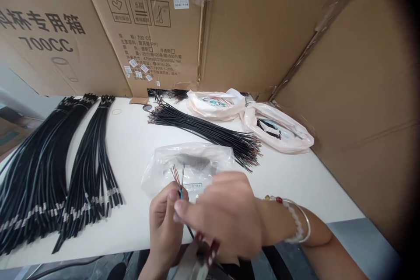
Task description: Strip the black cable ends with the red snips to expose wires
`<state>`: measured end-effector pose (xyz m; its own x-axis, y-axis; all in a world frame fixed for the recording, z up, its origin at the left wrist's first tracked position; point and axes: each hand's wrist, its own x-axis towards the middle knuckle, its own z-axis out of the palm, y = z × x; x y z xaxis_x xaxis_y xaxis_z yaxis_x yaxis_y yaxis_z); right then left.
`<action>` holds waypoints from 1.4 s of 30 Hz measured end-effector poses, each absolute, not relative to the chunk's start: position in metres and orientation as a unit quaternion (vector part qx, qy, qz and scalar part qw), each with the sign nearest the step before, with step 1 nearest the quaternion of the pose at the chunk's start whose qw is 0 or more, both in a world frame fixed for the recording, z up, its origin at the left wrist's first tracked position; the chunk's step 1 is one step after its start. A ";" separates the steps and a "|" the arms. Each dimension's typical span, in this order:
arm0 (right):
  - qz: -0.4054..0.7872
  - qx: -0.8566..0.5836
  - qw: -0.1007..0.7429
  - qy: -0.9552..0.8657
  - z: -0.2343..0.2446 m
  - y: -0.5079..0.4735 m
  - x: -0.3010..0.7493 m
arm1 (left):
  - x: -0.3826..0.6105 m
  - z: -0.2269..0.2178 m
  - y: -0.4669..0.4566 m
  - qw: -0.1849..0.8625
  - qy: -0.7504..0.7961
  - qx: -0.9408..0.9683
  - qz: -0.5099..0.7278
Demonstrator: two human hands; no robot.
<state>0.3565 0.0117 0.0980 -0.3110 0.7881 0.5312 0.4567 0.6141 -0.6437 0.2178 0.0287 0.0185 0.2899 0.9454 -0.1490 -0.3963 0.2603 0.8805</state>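
My left hand (166, 218) is closed around a black cable (188, 231) near its end. Thin orange, red and dark wires (179, 176) fan upward from the grip, with a bit of blue (180, 194) at their base. Bent over the cable, my right hand (226, 214) is curled and blurred by motion, its thumb at the blue part beside my left thumb. Just under the right palm shows a blurred metal tool with dark red parts (212, 251); whether that hand grips it is hidden. A clear plastic bag (157, 162) lies right behind both hands.
A bundle of black cables with bare-coloured ends (206, 129) lies behind the bag. Further bundles of black cables (93, 162) cover the left side of the white table (131, 153). Two open pinkish bags (215, 111) hold small parts at the back. Cardboard walls (249, 26) enclose the back and right.
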 end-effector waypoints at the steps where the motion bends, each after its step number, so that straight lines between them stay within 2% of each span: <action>1: 0.169 -0.395 0.431 -0.794 0.092 0.008 0.355 | 0.218 0.018 0.028 0.703 0.361 0.375 0.484; 4: 0.200 -0.405 0.513 -0.730 0.068 0.000 0.345 | 0.221 0.018 0.029 0.707 0.339 0.354 0.510; 7: 0.371 -0.472 0.628 -0.495 0.043 0.002 0.333 | 0.225 0.019 0.033 0.719 0.322 0.346 0.510; 10: 0.459 -0.470 0.632 -0.411 0.035 0.013 0.331 | 0.227 0.020 0.038 0.730 0.317 0.345 0.497; 13: 0.470 -0.457 0.630 -0.417 0.042 0.028 0.337 | 0.227 0.018 0.041 0.735 0.317 0.346 0.490; 18: 0.420 -0.432 0.646 -0.469 0.056 0.030 0.338 | 0.228 0.008 0.041 0.734 0.322 0.338 0.493; 21: 0.263 -0.427 0.626 -0.597 0.051 0.018 0.332 | 0.226 0.003 0.039 0.733 0.331 0.326 0.497; 23: 0.135 -0.422 0.563 -0.697 0.042 0.010 0.330 | 0.224 0.001 0.037 0.735 0.334 0.317 0.498; 25: 0.061 -0.411 0.506 -0.756 0.035 0.005 0.331 | 0.222 0.001 0.036 0.739 0.328 0.312 0.499; 27: 0.059 -0.406 0.510 -0.756 0.030 0.002 0.333 | 0.222 0.002 0.034 0.741 0.316 0.309 0.506; 33: 0.202 -0.410 0.654 -0.603 0.043 0.005 0.330 | 0.224 0.006 0.037 0.751 0.252 0.351 0.500; 35: 0.237 -0.413 0.678 -0.560 0.053 0.008 0.331 | 0.223 0.006 0.037 0.754 0.236 0.370 0.489; 37: 0.245 -0.409 0.669 -0.570 0.062 0.012 0.335 | 0.222 0.005 0.036 0.754 0.231 0.388 0.477; 42: 0.160 -0.385 0.571 -0.707 0.079 0.026 0.351 | 0.219 0.002 0.030 0.709 0.254 0.413 0.512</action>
